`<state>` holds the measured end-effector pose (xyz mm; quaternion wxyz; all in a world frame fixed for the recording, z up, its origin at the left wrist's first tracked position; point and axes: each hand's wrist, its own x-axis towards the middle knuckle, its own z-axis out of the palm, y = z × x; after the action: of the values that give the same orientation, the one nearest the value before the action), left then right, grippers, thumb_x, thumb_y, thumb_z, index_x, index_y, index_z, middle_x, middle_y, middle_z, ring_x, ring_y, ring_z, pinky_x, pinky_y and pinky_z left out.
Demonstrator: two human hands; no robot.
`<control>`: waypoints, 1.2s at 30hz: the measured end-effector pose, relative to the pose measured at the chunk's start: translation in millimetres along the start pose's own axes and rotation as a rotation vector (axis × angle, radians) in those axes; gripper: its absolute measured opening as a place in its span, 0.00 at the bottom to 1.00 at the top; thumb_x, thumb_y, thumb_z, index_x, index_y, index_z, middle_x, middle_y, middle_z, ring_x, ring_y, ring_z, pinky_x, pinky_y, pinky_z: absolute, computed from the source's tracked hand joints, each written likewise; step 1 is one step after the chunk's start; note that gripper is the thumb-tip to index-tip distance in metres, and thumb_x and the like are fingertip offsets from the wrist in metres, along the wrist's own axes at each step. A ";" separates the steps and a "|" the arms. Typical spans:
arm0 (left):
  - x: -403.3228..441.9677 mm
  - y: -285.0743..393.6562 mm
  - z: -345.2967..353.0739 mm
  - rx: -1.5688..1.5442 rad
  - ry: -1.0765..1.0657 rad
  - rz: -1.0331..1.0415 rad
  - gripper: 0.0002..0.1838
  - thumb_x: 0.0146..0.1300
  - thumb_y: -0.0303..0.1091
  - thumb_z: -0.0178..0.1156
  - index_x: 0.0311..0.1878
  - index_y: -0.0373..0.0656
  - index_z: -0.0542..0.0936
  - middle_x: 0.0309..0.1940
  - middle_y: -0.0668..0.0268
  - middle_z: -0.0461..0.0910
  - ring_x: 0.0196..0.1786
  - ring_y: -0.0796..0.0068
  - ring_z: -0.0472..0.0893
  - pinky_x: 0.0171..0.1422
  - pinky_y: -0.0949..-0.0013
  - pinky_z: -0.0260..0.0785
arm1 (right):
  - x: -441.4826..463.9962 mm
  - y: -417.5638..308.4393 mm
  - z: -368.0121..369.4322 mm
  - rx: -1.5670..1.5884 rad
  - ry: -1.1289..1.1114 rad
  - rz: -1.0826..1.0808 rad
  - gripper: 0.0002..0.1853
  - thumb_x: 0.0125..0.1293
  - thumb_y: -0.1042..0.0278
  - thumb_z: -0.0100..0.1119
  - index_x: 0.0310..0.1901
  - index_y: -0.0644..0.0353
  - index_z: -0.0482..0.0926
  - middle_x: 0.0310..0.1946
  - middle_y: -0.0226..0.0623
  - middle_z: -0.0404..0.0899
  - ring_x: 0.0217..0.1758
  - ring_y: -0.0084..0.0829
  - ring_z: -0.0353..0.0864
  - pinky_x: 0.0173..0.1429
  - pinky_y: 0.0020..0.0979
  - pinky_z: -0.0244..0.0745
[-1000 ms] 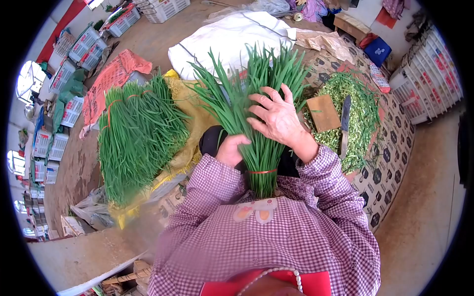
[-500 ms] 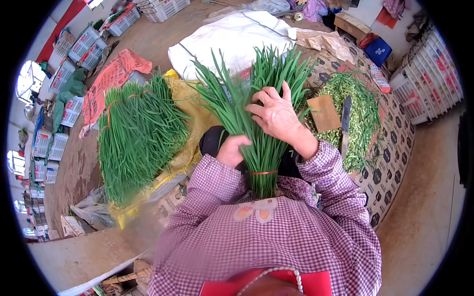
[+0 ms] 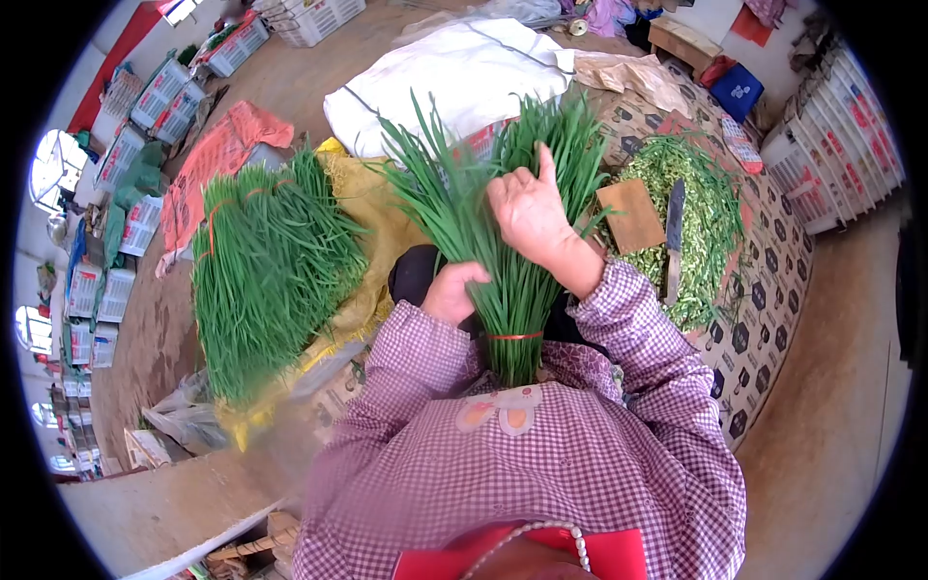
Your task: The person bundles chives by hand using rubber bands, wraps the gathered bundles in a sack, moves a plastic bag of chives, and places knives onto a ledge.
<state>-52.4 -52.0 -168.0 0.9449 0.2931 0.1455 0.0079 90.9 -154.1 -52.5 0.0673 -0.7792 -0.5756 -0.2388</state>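
A bunch of garlic chives [image 3: 517, 304] stands upright against my lap, its long green leaves fanning out at the top. A red band [image 3: 515, 336] ties it near the base. My left hand [image 3: 456, 293] is wrapped round the left side of the bunch above the band, thumb in front. Over the upper leaves is my right hand [image 3: 534, 215], its fingers curled in and one finger pointing up; what lies inside the curled fingers is hidden. To the left lies a large pile of banded chive bunches [image 3: 275, 280] on yellow sacking [image 3: 382, 208].
At right, a knife [image 3: 674, 232] and a wooden block [image 3: 632, 217] rest on a heap of chive trimmings [image 3: 710, 198]. A white sack [image 3: 435, 82] lies ahead. Crates [image 3: 831, 145] are stacked at far right, and more crates [image 3: 140, 222] line the left wall.
My right hand has turned and its spread fingers have curled in, leaving one finger raised. My left hand keeps its hold on the bunch.
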 end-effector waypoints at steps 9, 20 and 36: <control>-7.6 2.9 16.5 -0.006 0.027 0.041 0.28 0.50 0.21 0.52 0.59 0.31 0.73 0.55 0.53 0.78 0.56 0.56 0.79 0.65 0.55 0.69 | -36.6 75.5 -14.6 0.602 0.552 0.629 0.38 0.63 0.61 0.61 0.72 0.61 0.55 0.68 0.52 0.60 0.73 0.49 0.57 0.76 0.53 0.44; -5.5 -2.0 40.7 0.106 0.154 0.238 0.26 0.59 0.28 0.62 0.62 0.34 0.71 0.55 0.59 0.77 0.56 0.64 0.78 0.64 0.59 0.69 | -71.4 -20.8 11.5 1.581 0.256 0.730 0.39 0.56 0.87 0.56 0.70 0.61 0.53 0.58 0.40 0.69 0.61 0.31 0.71 0.64 0.31 0.66; -8.4 9.2 50.6 0.150 0.176 0.265 0.25 0.56 0.19 0.58 0.59 0.30 0.72 0.53 0.55 0.79 0.53 0.62 0.81 0.59 0.59 0.74 | -90.3 -17.6 40.4 1.894 0.617 0.982 0.21 0.67 0.84 0.49 0.61 0.60 0.67 0.52 0.33 0.76 0.51 0.25 0.76 0.57 0.28 0.72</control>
<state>-45.6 -73.1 -120.9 0.8946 0.3776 0.1881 0.1472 66.2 -211.1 -131.5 0.8631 -0.4633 -0.1129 0.1662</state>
